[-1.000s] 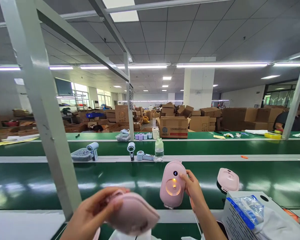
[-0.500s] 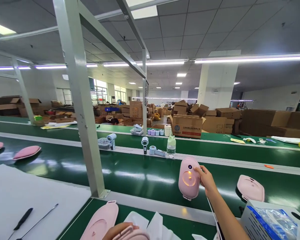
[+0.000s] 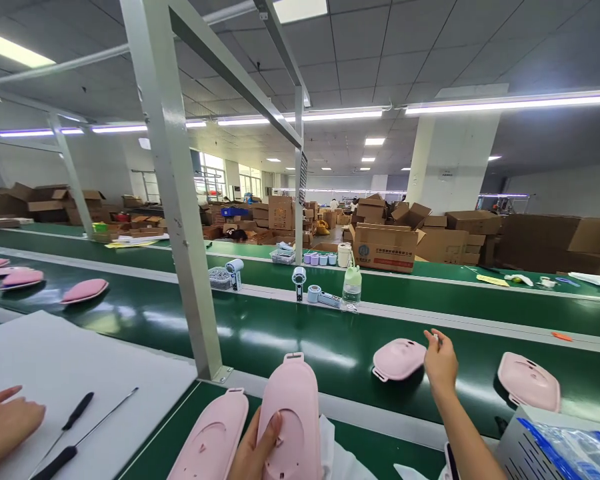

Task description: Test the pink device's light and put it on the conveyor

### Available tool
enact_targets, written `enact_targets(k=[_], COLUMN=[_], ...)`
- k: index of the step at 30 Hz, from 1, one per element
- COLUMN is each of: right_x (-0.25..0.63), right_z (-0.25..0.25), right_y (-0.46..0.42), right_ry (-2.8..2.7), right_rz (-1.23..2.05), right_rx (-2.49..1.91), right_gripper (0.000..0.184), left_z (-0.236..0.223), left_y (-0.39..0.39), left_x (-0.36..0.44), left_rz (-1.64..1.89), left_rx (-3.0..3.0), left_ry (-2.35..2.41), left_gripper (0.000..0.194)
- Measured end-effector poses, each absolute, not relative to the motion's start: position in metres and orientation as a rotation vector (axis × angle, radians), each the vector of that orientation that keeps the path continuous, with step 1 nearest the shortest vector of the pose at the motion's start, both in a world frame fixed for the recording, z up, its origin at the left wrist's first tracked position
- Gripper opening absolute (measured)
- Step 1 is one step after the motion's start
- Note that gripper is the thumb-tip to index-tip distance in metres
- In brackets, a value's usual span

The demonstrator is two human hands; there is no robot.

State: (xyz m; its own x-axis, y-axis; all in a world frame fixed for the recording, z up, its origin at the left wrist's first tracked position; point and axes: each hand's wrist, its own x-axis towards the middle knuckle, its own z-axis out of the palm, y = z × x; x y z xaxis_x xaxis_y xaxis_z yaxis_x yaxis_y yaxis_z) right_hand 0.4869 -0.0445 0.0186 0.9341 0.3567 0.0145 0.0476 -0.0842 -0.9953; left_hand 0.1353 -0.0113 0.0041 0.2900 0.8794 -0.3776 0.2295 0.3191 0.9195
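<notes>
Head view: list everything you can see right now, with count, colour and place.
pink shell in left hand: 1, pink, held upright near the bottom edge
pink shell beside it: 1, pink, flat on the near bench
pink units on belt: 2 at right, pink, one beside the right hand; about 4 more at far left
screwdrivers: 2, black-handled, on the white mat
water bottle: 1, green-capped, on the belt's far rail
cardboard boxes: many, brown, behind the line
co-worker's hand: 1, on the white mat at left
left hand: grips the shell
right hand: over the belt, pinching something too small to tell
</notes>
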Motion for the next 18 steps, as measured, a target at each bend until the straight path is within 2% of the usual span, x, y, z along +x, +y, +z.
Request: enact_targets(k=[2, 5, 8, 11, 16, 18], right_x=[0.459, 0.403, 0.357, 0.340, 0.345, 0.343], right_z=[0.027, 0.040, 0.050, 0.060, 0.069, 0.067], right_y=[-0.051, -0.066, -0.086, -0.107, -0.131, -0.133], right_ry=[-0.486, -0.895, -1.115, -1.213, -1.692, -1.844], right_rz=[0.360, 0.693, 0.873, 0.680, 0.282, 0.224], right_rx=[-1.575, -1.440, -1.367, -1.369, -1.405, -1.433], right_gripper=[0.032, 0.042, 0.033, 0.025, 0.024, 0.023], left_z=[0.010, 0.015, 0.022, 0.036, 0.061, 0.069], left_y=[-0.008, -0.005, -0.009, -0.020, -0.027, -0.025], left_x=[0.138, 0.145, 0.151, 0.148, 0.136, 0.134], left_rz=[0.610, 0.616, 0.652, 0.611, 0.386, 0.236], left_rx=[1.135, 1.114, 1.158, 1.309, 2.138, 2.377], left_ry=[1.214, 1.162, 1.036, 0.866, 0.886, 0.993], left_gripper=[0.082, 0.085, 0.092, 0.093, 0.044, 0.050])
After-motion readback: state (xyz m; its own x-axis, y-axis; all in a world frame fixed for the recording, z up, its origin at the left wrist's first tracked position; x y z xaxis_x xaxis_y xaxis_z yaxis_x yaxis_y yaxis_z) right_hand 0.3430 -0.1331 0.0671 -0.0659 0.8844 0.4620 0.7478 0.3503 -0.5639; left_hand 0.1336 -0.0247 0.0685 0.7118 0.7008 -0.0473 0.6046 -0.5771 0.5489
